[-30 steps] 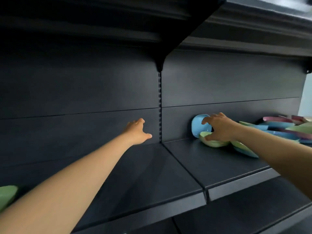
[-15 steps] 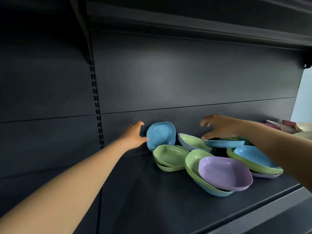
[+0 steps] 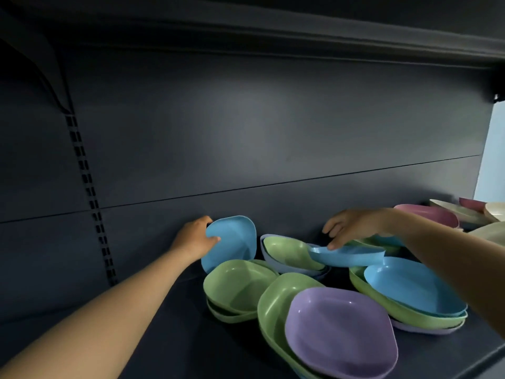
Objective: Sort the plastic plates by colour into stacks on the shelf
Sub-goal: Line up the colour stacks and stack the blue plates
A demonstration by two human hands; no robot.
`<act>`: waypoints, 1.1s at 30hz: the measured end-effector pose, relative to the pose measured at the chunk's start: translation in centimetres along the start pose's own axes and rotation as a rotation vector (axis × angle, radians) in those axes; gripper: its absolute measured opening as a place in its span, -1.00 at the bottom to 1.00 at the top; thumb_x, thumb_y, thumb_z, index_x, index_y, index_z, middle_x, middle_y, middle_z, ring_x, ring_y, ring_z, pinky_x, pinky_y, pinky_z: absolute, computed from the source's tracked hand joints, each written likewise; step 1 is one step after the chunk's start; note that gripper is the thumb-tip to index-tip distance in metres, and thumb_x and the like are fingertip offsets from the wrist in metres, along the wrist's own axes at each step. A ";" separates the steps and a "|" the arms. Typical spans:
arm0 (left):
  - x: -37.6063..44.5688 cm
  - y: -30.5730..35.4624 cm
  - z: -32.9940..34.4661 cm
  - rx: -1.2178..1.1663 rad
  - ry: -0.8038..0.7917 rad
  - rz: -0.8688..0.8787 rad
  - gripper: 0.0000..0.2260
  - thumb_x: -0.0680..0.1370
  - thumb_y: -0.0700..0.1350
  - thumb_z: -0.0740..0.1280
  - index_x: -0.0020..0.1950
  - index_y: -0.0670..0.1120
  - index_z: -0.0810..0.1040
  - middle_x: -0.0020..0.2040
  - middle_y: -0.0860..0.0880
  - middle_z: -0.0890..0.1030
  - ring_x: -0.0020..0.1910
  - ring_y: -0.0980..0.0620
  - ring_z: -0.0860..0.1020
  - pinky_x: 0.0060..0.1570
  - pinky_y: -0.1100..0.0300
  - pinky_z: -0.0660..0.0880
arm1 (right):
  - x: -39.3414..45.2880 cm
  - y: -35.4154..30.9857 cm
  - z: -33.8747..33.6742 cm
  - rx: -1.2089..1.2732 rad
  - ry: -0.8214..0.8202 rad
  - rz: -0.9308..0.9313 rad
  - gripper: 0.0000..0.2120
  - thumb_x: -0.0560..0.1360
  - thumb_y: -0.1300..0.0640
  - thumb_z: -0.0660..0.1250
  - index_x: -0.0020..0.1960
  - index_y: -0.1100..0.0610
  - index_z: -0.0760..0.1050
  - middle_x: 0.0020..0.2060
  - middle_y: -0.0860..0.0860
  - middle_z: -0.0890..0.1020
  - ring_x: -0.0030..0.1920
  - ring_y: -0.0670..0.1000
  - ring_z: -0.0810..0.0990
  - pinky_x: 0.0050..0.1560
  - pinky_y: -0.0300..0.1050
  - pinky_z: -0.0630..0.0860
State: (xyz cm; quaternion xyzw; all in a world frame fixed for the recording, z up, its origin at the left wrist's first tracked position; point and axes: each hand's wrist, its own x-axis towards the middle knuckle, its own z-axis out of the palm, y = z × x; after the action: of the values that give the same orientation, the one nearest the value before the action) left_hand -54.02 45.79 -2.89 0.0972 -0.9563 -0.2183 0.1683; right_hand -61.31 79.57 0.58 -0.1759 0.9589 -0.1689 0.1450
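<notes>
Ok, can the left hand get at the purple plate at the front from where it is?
Probably yes, but not at once: the left hand is gripping the upright blue plate. The purple plate lies uppermost, nested in a green plate, with nothing covering it.

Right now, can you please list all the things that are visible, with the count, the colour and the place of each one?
upright blue plate: 1, blue, on edge by the back wall, left of the pile
flat blue plates: at least 2, blue, one under the right hand, one on the right stack
green plates: several, green, nested in the middle; exact count unclear
purple plate: 1, purple, nearest, in a green plate
pink plates: at least 1, pink, far right
cream plates: some, cream, far right edge
shelf: 1, dark grey
left hand: grips the upright blue plate
right hand: fingers on a flat blue plate's rim
</notes>
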 end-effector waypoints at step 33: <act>0.3 -2.2 -0.5 -0.287 0.159 -0.083 -0.92 0.48 -0.16 0.39 -0.20 -0.13 0.60 -0.29 -0.02 0.63 -0.31 0.03 0.57 -0.36 0.24 0.42 | 4.9 0.4 -1.5 0.370 -0.151 -0.121 -0.86 0.43 0.22 0.43 -0.28 0.16 0.53 -0.43 -0.05 0.55 -0.41 -0.13 0.53 -0.33 -0.35 0.42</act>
State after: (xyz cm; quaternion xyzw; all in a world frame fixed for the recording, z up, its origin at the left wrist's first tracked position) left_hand -53.85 43.54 -3.38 0.1285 -0.8942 -0.3509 0.2463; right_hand -66.30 78.48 0.74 -0.2155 0.8857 -0.3370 0.2357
